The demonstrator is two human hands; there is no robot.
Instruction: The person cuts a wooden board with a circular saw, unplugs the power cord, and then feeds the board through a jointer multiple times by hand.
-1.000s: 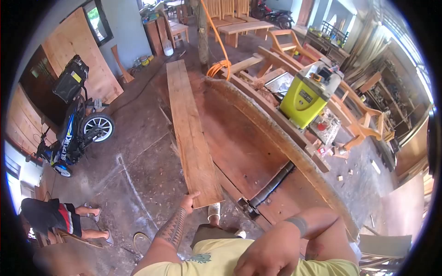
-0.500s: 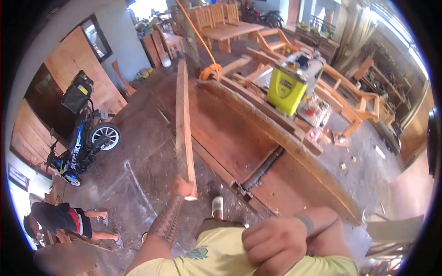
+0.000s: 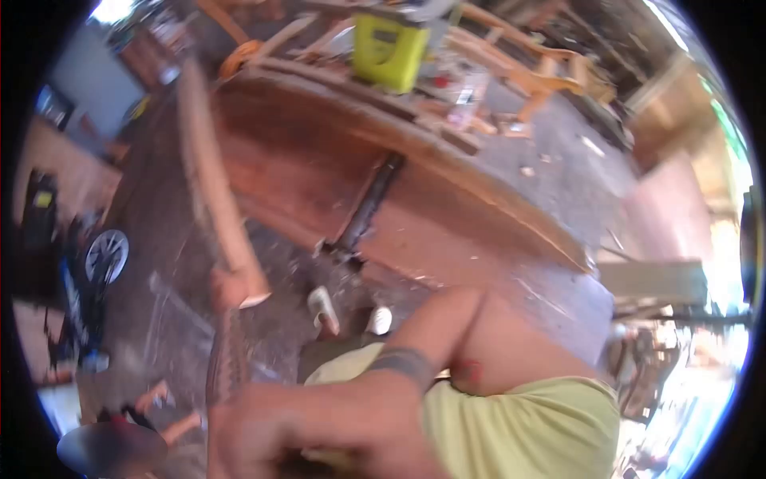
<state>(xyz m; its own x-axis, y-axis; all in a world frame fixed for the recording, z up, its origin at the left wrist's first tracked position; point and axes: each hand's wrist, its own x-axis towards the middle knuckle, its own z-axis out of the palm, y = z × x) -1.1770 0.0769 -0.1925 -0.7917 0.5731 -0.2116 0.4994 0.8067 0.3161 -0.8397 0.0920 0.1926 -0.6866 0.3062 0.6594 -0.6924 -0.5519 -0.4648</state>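
Observation:
My left hand (image 3: 229,289) is closed around the near end of a long squared wooden beam (image 3: 214,176), which slants away from me toward the far left, blurred by motion. The beam's far end is beside the raised edge of a long reddish-brown wooden structure (image 3: 487,191). A dark bar (image 3: 371,199) crosses that structure's inside. My right hand (image 3: 295,431) is close to the camera, low in the view, in front of my left forearm. Motion smears its fingers, and nothing can be made out in it.
A lime-green plastic container (image 3: 388,52) stands beyond the structure, near an orange-brown wooden frame (image 3: 550,72). A motorcycle (image 3: 72,279) stands at left. Another person (image 3: 179,427) is low at left. A pale board (image 3: 654,283) sticks out at right.
The view has swung to the right, so the room shifts left and up. My right hand has moved across my body toward the left forearm. My left hand still grips the beam.

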